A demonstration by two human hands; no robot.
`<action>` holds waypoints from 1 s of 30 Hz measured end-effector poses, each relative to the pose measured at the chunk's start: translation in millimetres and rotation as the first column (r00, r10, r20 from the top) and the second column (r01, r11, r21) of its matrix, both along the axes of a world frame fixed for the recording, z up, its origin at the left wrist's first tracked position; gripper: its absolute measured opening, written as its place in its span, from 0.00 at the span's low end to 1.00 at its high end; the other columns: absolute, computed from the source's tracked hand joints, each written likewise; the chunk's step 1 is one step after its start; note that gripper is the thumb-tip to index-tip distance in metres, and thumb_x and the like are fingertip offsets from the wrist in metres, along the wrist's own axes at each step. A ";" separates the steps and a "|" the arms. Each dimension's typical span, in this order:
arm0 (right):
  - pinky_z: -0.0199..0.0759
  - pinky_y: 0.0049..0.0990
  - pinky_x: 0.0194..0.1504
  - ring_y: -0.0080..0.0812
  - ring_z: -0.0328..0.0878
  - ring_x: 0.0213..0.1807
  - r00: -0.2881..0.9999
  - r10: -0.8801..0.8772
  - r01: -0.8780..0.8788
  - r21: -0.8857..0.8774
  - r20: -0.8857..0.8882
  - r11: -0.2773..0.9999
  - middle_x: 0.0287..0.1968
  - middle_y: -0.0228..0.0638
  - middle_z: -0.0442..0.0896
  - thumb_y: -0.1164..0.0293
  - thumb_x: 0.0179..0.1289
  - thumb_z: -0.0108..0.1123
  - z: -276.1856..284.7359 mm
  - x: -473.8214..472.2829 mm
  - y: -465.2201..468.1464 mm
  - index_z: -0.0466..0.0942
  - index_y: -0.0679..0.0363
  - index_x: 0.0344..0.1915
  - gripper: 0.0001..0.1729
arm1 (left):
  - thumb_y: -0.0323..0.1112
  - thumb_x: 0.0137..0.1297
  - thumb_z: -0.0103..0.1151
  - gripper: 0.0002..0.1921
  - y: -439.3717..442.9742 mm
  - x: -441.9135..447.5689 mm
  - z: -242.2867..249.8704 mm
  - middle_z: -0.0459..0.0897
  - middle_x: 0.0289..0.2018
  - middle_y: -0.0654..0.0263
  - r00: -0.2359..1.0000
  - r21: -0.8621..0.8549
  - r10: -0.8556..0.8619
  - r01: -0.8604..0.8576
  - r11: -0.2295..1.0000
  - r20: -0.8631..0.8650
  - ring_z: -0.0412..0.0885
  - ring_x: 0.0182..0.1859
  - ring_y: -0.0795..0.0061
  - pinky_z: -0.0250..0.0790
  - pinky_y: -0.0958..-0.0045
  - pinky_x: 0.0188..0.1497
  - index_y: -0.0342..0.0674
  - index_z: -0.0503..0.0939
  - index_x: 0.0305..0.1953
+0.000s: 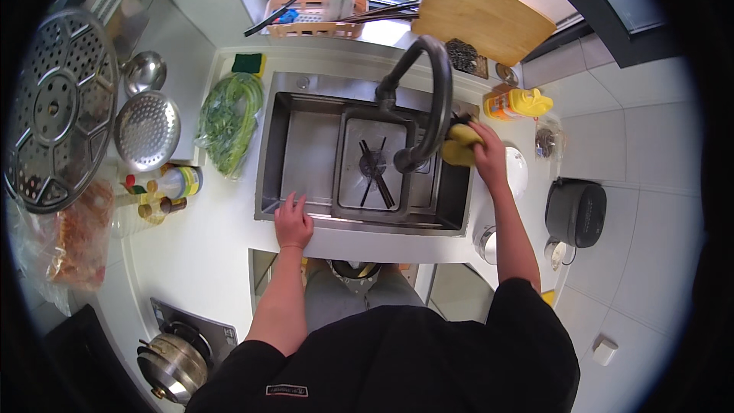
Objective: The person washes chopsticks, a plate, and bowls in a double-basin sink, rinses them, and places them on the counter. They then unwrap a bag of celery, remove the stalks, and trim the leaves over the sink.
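Observation:
My right hand (488,155) grips a yellow cloth or sponge (460,143) at the right rim of the stainless steel sink (367,225), beside the dark curved faucet (441,92). Part of what it holds is hidden by the faucet. My left hand (294,222) rests on the sink's front rim, fingers apart, holding nothing. Several dark chopsticks (378,180) lie crossed over the drain in the inner basin. Left of the sink are bagged leafy greens (232,120) and a green and yellow scouring sponge (248,63).
A wooden cutting board (481,14) leans at the window beside a steel wool scourer (461,54). To the right stand a yellow bottle (518,104), a white plate (515,173) and a metal-rimmed container (487,245). Bottles (178,182) and a pot (175,361) are at left.

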State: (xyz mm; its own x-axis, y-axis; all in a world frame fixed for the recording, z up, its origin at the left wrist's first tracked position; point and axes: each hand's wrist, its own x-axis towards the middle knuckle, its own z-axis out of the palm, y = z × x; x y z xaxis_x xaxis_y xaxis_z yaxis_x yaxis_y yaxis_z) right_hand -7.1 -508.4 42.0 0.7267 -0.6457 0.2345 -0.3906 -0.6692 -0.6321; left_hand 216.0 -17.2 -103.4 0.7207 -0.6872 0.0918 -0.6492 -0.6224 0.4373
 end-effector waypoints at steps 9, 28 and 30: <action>0.83 0.46 0.61 0.48 0.88 0.54 0.805 -0.252 0.403 0.807 -0.537 -0.432 0.52 0.47 0.86 0.63 0.73 0.61 -0.9 -16.7 214.2 0.76 0.63 0.59 0.21 | 0.34 0.62 0.62 0.25 2.7 -1.7 -1.1 0.80 0.67 0.54 0.999 0.008 0.025 -0.024 1.000 -0.036 0.82 0.60 0.54 0.70 0.54 0.66 0.42 0.85 0.62; 0.58 0.64 0.78 0.67 0.59 0.82 0.917 -0.374 0.319 -0.309 -0.139 0.896 0.80 0.57 0.66 0.56 0.71 0.68 -130.0 334.4 162.5 0.71 0.53 0.77 0.38 | 0.34 0.61 0.62 0.25 2.7 2.9 4.4 0.81 0.67 0.54 0.999 -0.038 -0.001 -0.001 0.999 -0.054 0.84 0.58 0.55 0.71 0.52 0.62 0.44 0.86 0.61; 0.61 0.61 0.78 0.67 0.62 0.81 0.895 -0.410 0.340 -0.326 -0.174 0.882 0.78 0.58 0.69 0.60 0.68 0.69 -141.2 343.2 162.0 0.72 0.56 0.77 0.39 | 0.35 0.61 0.62 0.25 2.6 3.3 4.4 0.81 0.67 0.54 0.998 -0.029 -0.007 0.006 1.000 -0.058 0.84 0.58 0.55 0.71 0.53 0.62 0.44 0.85 0.61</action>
State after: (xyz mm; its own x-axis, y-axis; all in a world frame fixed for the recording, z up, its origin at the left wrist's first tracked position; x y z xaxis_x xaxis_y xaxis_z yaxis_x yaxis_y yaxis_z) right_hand 336.1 -346.4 -99.3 0.4983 -0.8128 0.3017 -0.7589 -0.5772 -0.3015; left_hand 219.3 -14.6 -99.0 0.7208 -0.6896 0.0700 -0.6262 -0.6045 0.4924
